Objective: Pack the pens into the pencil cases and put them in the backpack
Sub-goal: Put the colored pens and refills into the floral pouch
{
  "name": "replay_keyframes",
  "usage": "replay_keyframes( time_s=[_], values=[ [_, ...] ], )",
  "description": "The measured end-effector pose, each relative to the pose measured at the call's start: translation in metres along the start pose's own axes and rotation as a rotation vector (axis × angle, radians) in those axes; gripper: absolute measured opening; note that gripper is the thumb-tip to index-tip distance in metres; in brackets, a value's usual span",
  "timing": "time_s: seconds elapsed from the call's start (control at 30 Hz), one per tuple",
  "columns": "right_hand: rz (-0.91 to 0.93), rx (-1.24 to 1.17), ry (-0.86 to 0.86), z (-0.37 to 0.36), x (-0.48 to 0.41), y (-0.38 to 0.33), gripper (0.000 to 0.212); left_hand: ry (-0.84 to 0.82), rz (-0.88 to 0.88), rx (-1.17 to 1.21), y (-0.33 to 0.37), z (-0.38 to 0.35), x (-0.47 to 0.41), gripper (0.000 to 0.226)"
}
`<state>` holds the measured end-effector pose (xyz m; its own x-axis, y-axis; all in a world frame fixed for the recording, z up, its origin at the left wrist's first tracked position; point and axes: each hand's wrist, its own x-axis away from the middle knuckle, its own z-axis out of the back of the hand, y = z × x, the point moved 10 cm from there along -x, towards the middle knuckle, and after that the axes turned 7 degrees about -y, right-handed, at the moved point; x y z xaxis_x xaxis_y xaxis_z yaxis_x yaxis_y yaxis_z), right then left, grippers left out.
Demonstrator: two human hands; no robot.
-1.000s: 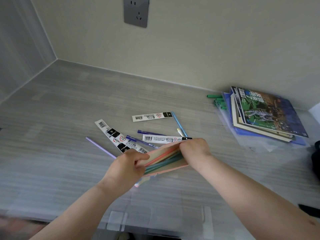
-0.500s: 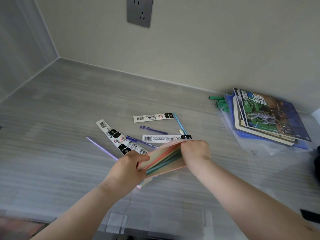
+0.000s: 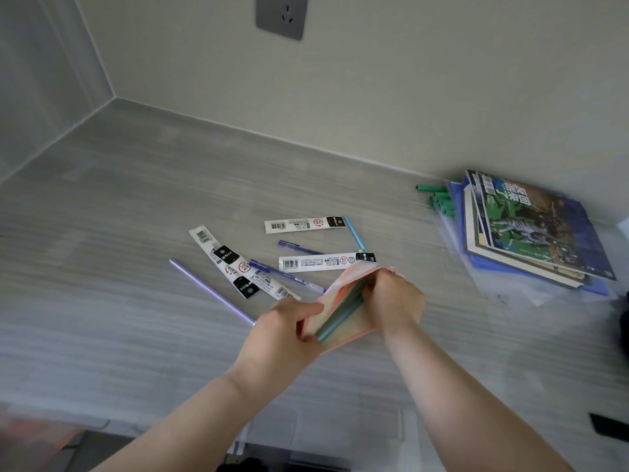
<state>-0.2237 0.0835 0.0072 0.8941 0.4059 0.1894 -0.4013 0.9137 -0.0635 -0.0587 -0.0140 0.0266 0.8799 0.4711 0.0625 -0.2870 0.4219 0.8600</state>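
Note:
A pink pastel pencil case [image 3: 343, 301] is held just above the grey desk, its mouth spread and several coloured pens showing inside. My left hand [image 3: 289, 330] grips its near end. My right hand [image 3: 391, 301] pinches its far end, fingers at the opening. Loose on the desk behind it lie a lilac pen [image 3: 211, 291], a blue pen [image 3: 354, 232], two purple pens [image 3: 299, 247] and three white refill packets [image 3: 301, 225]. The backpack is not clearly in view.
A stack of books and magazines [image 3: 531, 229] on clear plastic sleeves sits at the right by the wall, with several green pens [image 3: 439, 199] beside it. A dark object [image 3: 624, 321] pokes in at the right edge. The desk's front edge runs below my forearms.
Both hands have tilted the pencil case more upright and brought its ends closer. My right hand's fingers have shifted along the opening. The loose pens and packets lie as before.

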Motion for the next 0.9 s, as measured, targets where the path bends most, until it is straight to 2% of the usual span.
replay_keyframes(
  time_s=[0.2,0.33,0.47,0.53,0.63,0.7,0.8,0.9],
  values=[
    [0.016,-0.09,0.082,0.008,0.011,0.009,0.017,0.041,0.008,0.041,-0.002,0.011,-0.003,0.042],
    [-0.016,-0.364,-0.033,-0.003,0.013,0.021,0.003,0.03,-0.002,0.033,-0.002,0.009,-0.003,0.042],
    [0.003,-0.666,-0.152,-0.008,0.013,0.026,0.03,0.035,0.022,0.024,-0.006,0.013,-0.004,0.042],
    [0.02,-0.602,-0.177,-0.007,0.014,0.026,0.031,0.027,0.023,0.012,-0.006,0.012,-0.004,0.042],
    [0.078,-0.341,-0.177,-0.008,0.016,0.019,0.014,0.013,0.018,-0.003,-0.004,0.008,-0.003,0.043],
    [0.119,-0.221,-0.143,-0.007,0.019,0.009,0.018,0.01,0.016,-0.02,-0.005,0.007,-0.002,0.043],
    [0.095,-0.244,-0.116,-0.007,0.02,0.007,0.015,0.004,0.015,-0.045,-0.006,0.006,0.0,0.042],
    [0.099,-0.402,-0.204,-0.01,0.019,0.009,0.006,0.008,0.016,-0.048,-0.009,0.009,-0.001,0.043]
  ],
)
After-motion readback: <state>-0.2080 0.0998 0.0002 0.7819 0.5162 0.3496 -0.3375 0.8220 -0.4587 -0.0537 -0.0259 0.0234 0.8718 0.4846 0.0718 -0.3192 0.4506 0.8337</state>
